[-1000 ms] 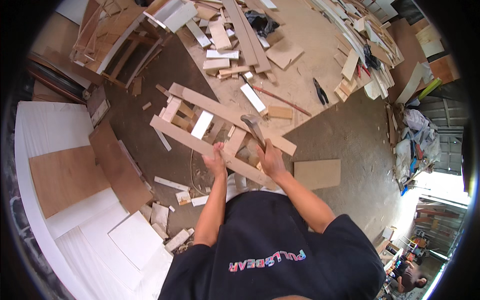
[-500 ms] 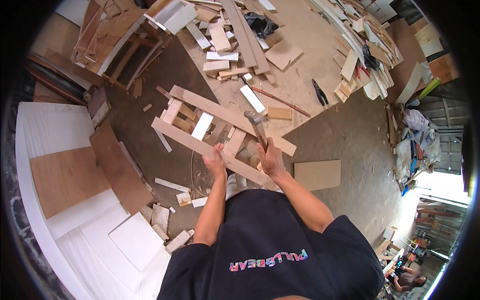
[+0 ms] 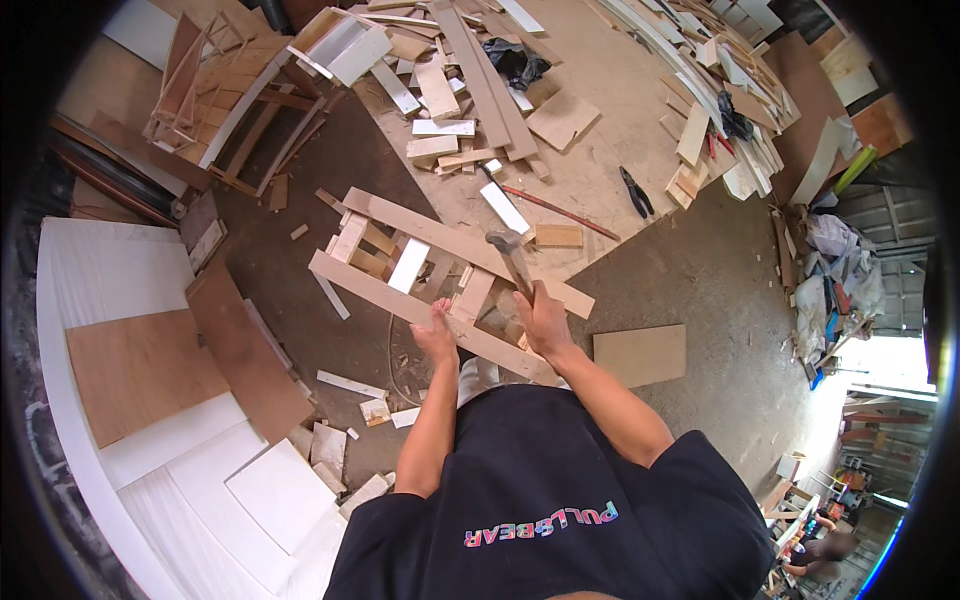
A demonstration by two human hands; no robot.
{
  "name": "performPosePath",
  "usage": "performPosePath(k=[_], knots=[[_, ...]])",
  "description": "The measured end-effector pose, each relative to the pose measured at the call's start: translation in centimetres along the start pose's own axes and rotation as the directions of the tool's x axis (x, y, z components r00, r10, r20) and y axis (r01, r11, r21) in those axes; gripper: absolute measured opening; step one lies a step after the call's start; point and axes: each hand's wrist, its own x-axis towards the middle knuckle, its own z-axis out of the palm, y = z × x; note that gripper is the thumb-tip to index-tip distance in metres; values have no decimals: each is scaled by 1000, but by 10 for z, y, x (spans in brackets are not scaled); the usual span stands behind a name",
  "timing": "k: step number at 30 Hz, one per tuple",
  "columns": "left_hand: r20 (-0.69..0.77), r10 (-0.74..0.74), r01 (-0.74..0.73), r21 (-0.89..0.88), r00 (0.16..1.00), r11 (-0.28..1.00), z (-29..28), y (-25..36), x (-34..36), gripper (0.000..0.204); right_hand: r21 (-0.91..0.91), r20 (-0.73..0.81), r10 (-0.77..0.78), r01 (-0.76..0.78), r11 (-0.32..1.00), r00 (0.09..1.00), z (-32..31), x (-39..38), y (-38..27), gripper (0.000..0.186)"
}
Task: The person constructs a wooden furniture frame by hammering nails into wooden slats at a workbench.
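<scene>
A ladder-like wooden frame [image 3: 385, 294], two long pale rails joined by short crosspieces, lies tilted in front of my body. One crosspiece [image 3: 409, 266] is white. My left hand [image 3: 436, 335] is closed on the near rail, with its fingertips over the upper edge; whether it also pinches something small is hidden. My right hand [image 3: 545, 322] grips a hammer [image 3: 514, 262] by its handle. The hammer's metal head, slightly blurred, is raised toward the far rail, above the right part of the frame.
Beyond the frame, a large board [image 3: 590, 185] bears wood offcuts, black-handled pliers [image 3: 635, 192] and a thin red rod [image 3: 560, 211]. White panels [image 3: 130, 260] lie at left. A flat tan board [image 3: 640, 355] is on the floor at right. Another person [image 3: 822, 552] is at the far lower right.
The view has shifted slightly, and the frame appears a little lower in the picture. Both hands keep their holds, and the hammer stays raised.
</scene>
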Motion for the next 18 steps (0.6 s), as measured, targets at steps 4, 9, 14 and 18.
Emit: performPosePath(k=[4,9,14,18], knots=[[-8,-36,36,23,999,999,5,5,-9,36,-97,22,-19,22,995,1000,15,-8,46,39],[-24,-38,39,25,999,999,1,9,-2,31,-88,-150,16,-30,996,988,5,-5,42,46],[-131,-132,113,-145,983,983,11,9,4,35,-273,-114,124,-151,950,986,-28,23,46,64],[-191,-221,181,-203,956,962,17,12,10,30,-377,62,210,-172,910,976,-46,45,38,65]])
